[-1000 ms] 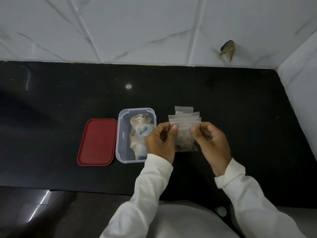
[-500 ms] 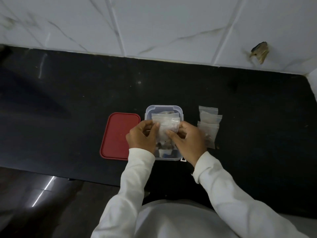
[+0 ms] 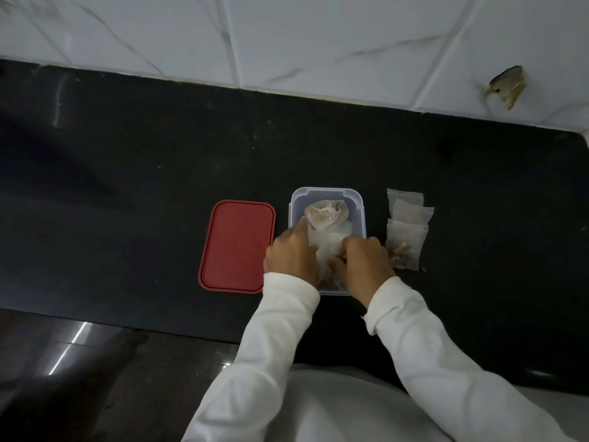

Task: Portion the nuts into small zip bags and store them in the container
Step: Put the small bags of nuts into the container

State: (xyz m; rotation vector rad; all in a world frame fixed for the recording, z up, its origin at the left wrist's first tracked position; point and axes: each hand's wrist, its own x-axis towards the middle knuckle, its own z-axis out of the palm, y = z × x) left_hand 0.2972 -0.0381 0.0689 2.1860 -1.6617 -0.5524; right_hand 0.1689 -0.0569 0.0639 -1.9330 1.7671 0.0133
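A red lid [image 3: 237,247] flanks the container [image 3: 361,212] left, zip bags [image 3: 406,231] right; counter [image 3: 318,138] behind looks passable.

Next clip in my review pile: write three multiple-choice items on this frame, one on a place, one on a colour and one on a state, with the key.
1. Where does the lid lie?
A) on top of the clear container
B) flat on the countertop, left of the clear container
C) leaning against the wall tiles

2. What colour is the lid?
A) blue
B) white
C) red

3. What state is the clear container in?
A) open, lid off
B) closed with its lid
C) tipped on its side

Key:
1 B, the lid lies flat on the dark countertop beside the container's left wall.
2 C, its whole top face is red.
3 A, the left hand and right hand reach into its uncovered top.
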